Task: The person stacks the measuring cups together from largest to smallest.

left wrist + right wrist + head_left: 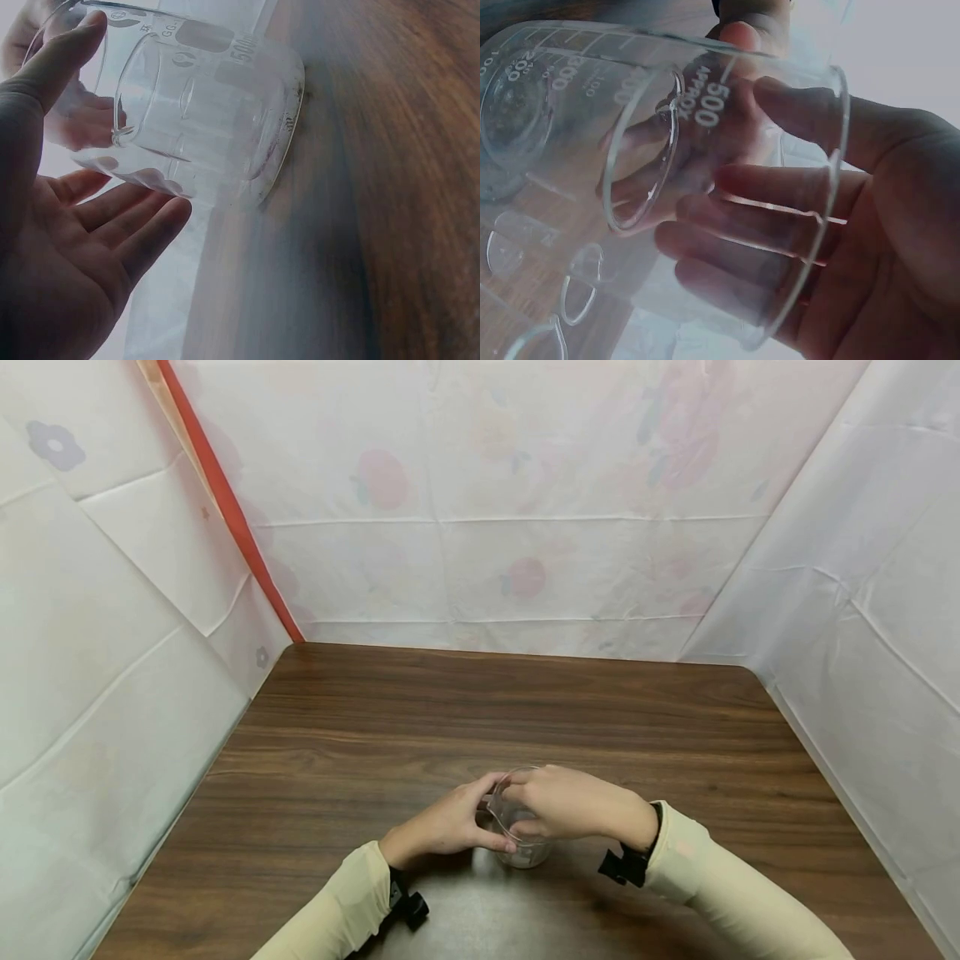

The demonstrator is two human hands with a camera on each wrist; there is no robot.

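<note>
A clear glass beaker marked 500 stands on the table near its front. Inside it sits a smaller glass beaker, its spout and rim visible through the outer wall in both wrist views. My left hand holds the large beaker from the left, thumb on one side and fingers on the other. From the right, my right hand reaches into the large beaker's mouth. Its fingers and thumb are spread apart inside the rim, close to the small beaker's rim, with nothing visible between them.
The dark wood table extends behind and to both sides of the hands. Patterned white cloth hangs at its back, left and right. Faint curved outlines show low in the right wrist view; I cannot tell whether they are reflections.
</note>
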